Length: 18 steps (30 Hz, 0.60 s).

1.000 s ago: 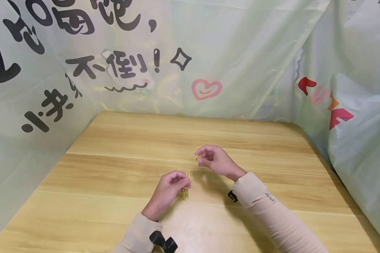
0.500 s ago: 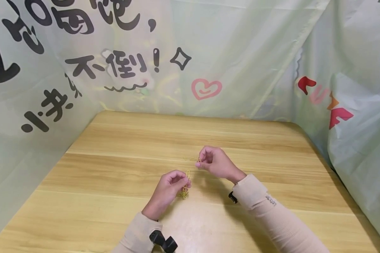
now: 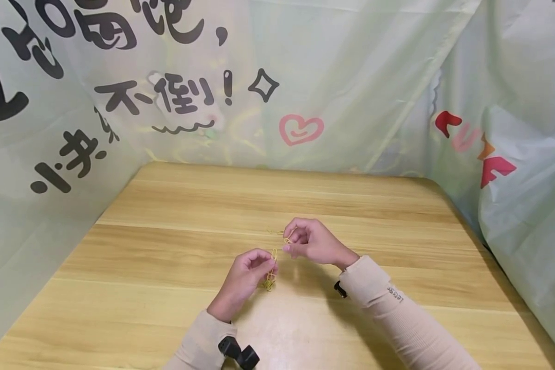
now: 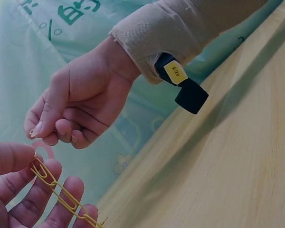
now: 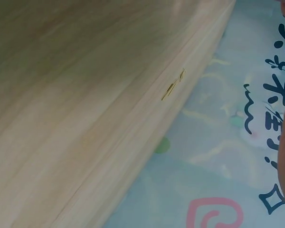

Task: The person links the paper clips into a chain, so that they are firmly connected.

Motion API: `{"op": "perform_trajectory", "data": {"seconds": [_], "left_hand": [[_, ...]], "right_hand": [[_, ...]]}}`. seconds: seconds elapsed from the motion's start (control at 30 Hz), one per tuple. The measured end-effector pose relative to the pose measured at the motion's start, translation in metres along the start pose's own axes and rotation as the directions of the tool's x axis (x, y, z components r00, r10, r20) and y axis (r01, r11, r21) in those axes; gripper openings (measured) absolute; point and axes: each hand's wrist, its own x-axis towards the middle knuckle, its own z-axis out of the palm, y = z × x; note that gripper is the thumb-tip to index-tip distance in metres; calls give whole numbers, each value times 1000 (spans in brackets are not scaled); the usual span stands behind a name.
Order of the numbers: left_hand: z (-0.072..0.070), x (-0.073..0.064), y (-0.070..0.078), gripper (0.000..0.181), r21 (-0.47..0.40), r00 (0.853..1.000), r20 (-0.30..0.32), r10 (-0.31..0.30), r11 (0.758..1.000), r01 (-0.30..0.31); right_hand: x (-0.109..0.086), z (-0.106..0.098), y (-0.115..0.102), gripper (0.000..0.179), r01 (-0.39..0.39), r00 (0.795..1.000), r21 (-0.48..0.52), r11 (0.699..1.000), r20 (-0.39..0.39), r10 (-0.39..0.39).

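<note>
My left hand [image 3: 241, 277] pinches a chain of linked yellow paper clips [image 4: 69, 199] between thumb and fingers. One clip's loop stands up above the fingertips, and the rest hangs bunched below the hand in the head view. Just beyond, to the upper right, my right hand [image 3: 319, 242] pinches a single yellow paper clip [image 3: 287, 240], mostly covered by the fingers. A small gap separates the two hands. Only an edge of the right hand shows in the right wrist view.
A few loose yellow paper clips [image 5: 169, 90] lie on the wooden table [image 3: 176, 252] behind the right hand. Printed curtains [image 3: 351, 92] enclose the table's back and sides. Black cameras [image 3: 239, 353] are strapped at both wrists.
My right hand has come slightly toward the left hand, carrying its paper clip away from the loose ones. The left hand and its chain stay nearly still.
</note>
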Motion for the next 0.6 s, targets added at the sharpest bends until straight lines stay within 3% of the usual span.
{"op": "perform_trajectory", "data": {"seconds": [0.37,0.6], "left_hand": [[0,1,-1,11,6,1000,2,2,1000,-2],[0,1,-1,12,-5,1000,9,-4,1000,4]], "right_hand": [[1,3,1,9,9,1000,55,998,-14,-9],[1,1,4,7,31,999,39,999,-20,-30]]}}
